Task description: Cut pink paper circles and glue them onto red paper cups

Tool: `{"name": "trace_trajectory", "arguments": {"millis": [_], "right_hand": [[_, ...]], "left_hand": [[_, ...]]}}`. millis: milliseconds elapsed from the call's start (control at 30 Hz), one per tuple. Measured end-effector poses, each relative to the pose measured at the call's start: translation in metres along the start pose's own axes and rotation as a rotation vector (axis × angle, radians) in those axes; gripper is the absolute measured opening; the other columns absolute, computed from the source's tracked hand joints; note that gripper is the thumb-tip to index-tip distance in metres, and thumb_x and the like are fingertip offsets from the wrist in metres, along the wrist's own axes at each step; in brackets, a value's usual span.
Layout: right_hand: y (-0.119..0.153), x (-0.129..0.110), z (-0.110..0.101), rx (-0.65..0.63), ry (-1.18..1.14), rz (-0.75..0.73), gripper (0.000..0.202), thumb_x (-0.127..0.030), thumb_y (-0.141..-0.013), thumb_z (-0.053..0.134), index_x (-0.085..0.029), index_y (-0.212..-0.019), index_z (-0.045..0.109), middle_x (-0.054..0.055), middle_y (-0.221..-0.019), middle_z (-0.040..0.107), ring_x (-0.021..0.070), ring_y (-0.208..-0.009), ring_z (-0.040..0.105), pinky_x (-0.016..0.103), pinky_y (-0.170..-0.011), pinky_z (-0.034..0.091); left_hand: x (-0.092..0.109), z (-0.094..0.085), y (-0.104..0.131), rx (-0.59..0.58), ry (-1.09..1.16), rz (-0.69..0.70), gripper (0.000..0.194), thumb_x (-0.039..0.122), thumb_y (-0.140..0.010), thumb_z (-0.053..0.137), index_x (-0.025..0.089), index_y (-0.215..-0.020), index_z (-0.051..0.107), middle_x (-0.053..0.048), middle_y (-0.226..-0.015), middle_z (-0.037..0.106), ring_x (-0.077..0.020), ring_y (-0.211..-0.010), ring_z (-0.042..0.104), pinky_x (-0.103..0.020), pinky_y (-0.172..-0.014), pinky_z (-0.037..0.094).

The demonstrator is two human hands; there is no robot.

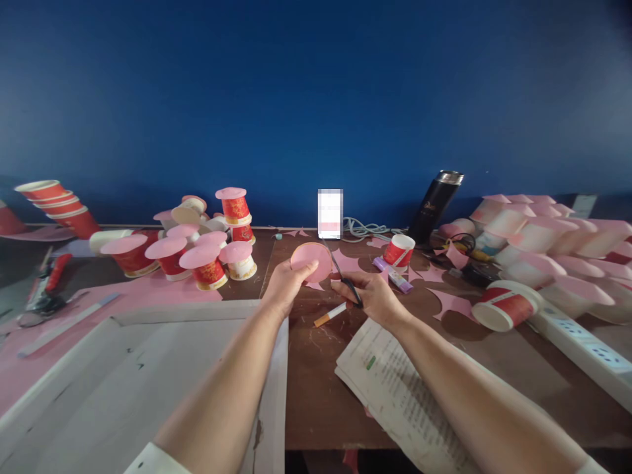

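Between thumb and fingers, my left hand (285,288) grips a round pink paper disc (310,258), its face turned toward me. My right hand (374,297) is closed around the dark handles of a pair of scissors (351,289). The blades point up along the disc's right edge; whether they touch the paper I cannot tell. A cigarette (330,315) lies on the brown table below the hands. Pink paper offcuts (348,262) are scattered behind and beside them. A purple glue stick (394,274) and a red paper cup (399,251) are right of my right hand.
Red cups with pink discs (203,263) cluster at the left, near a stack of cups (62,204). A white tray (274,368) lies front left, a printed booklet (395,388) front right. Farther right are a power strip (587,349), tipped cup (508,306) and black flask (437,205).
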State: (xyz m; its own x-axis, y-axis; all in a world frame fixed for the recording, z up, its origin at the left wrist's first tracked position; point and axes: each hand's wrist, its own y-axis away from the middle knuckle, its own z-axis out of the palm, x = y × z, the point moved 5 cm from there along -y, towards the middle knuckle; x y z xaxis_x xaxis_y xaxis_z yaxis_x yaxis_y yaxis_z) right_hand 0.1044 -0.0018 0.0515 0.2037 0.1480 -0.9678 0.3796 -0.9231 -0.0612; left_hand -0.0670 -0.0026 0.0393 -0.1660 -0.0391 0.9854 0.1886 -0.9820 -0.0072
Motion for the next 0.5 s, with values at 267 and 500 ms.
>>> {"name": "trace_trajectory", "arguments": {"millis": [267, 500], "right_hand": [[0.0003, 0.0011, -0.0004, 0.003, 0.004, 0.004, 0.044, -0.049, -0.073, 0.067, -0.015, -0.102, 0.071, -0.003, -0.055, 0.049, 0.0092, -0.05, 0.043, 0.024, -0.049, 0.033], [0.0007, 0.0005, -0.0008, -0.001, 0.027, -0.005, 0.046, -0.05, -0.073, 0.066, -0.015, -0.103, 0.071, -0.002, -0.056, 0.049, 0.0098, -0.05, 0.044, 0.024, -0.048, 0.034]], "left_hand": [[0.0014, -0.0005, 0.0, 0.024, -0.033, -0.003, 0.047, 0.048, -0.059, 0.076, 0.012, -0.089, 0.071, -0.009, -0.08, 0.07, -0.0185, -0.071, 0.061, -0.027, -0.064, 0.044], [-0.0018, -0.0045, -0.0029, 0.048, -0.029, -0.001, 0.047, 0.048, -0.056, 0.077, 0.013, -0.086, 0.071, -0.006, -0.077, 0.069, -0.0172, -0.068, 0.059, -0.027, -0.063, 0.042]]}}
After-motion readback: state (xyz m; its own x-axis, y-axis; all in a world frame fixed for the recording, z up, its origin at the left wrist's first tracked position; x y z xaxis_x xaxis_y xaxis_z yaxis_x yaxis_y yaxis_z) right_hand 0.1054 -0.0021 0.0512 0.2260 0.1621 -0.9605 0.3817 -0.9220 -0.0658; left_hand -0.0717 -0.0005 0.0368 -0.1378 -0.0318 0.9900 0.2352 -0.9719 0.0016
